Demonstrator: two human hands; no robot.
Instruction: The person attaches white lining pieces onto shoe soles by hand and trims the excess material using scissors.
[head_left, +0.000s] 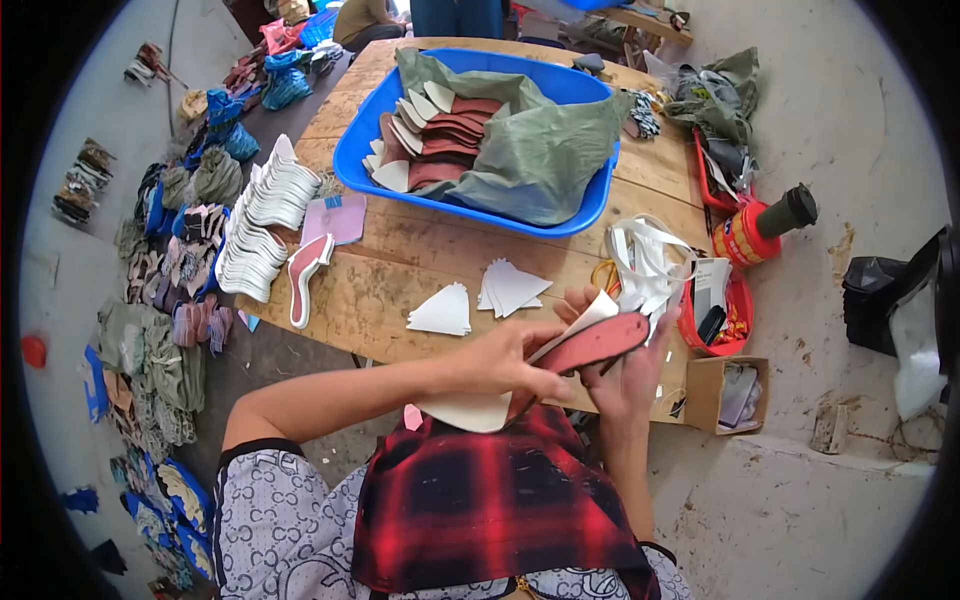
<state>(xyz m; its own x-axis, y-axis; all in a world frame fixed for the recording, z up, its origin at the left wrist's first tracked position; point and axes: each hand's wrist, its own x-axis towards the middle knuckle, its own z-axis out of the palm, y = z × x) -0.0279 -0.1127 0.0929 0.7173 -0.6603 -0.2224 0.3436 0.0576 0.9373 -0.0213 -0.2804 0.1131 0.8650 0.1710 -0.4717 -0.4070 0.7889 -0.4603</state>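
In front of my chest I hold an insole (590, 343) with a reddish-brown heel part and a cream forepart that points down toward my lap. My left hand (510, 358) grips it around the middle, thumb on top. On the other side, my right hand (632, 372) supports the heel end, its fingers partly hidden behind the insole and a white edge. Just beyond my hands, two fanned piles of white cut pieces lie on the wooden table, a left pile (441, 310) and a right pile (512, 288).
A blue tub (350, 150) holds several similar insoles and green sacking. White insoles (262, 225) are stacked along the table's left edge, beside a single insole (300, 285) and a pink pad (335, 218). White straps (645, 260), a red basket (725, 340) and a cardboard box (705, 395) are at right.
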